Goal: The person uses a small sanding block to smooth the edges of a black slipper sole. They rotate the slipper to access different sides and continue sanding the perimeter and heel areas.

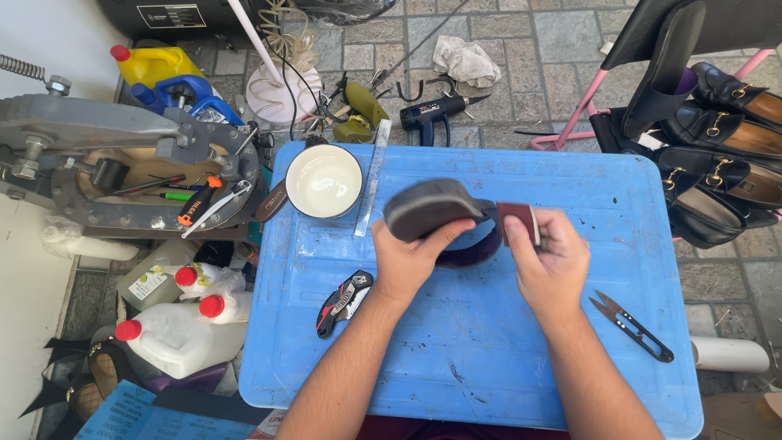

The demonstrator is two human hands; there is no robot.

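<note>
My left hand (415, 259) is wrapped around a dark shoe (436, 213), fingers closed on its side, holding it sole-up above the middle of the blue worktop (489, 358). My right hand (552, 259) is pinched shut on a small reddish-brown block (519, 220), which sits right at the heel end of the shoe; I cannot tell whether the two touch. A white bowl (323, 181) stands at the worktop's back left, with a metal ruler (373, 178) lying just beside it. A red-and-black folding knife (344, 302) lies near my left wrist, and black thread snips (631, 325) lie off to the right of my right forearm. Black loafers (717, 155) are stacked on a rack beyond the right edge.
</note>
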